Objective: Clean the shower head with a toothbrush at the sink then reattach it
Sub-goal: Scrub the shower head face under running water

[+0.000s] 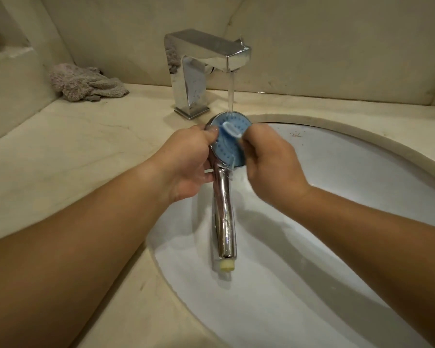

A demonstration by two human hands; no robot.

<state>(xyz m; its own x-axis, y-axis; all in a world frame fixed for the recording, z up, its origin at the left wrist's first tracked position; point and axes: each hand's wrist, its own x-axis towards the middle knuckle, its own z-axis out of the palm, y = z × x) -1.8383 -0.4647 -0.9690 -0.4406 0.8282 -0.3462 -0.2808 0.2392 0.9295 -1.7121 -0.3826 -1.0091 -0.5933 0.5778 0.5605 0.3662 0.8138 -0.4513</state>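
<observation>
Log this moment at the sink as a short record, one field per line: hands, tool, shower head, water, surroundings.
left hand: left hand grips the rim of the chrome shower head with the blue round face
right hand: right hand holds the pale toothbrush
tool: brush head lies on the blue face
shower head: handle points toward the camera, over the white oval sink
water: stream runs from the chrome square faucet onto the face's top edge
surroundings: crumpled grey cloth on the beige stone counter

Both hands raised, left hand [189, 159] curled, right hand [271, 167] apparently pinching
</observation>
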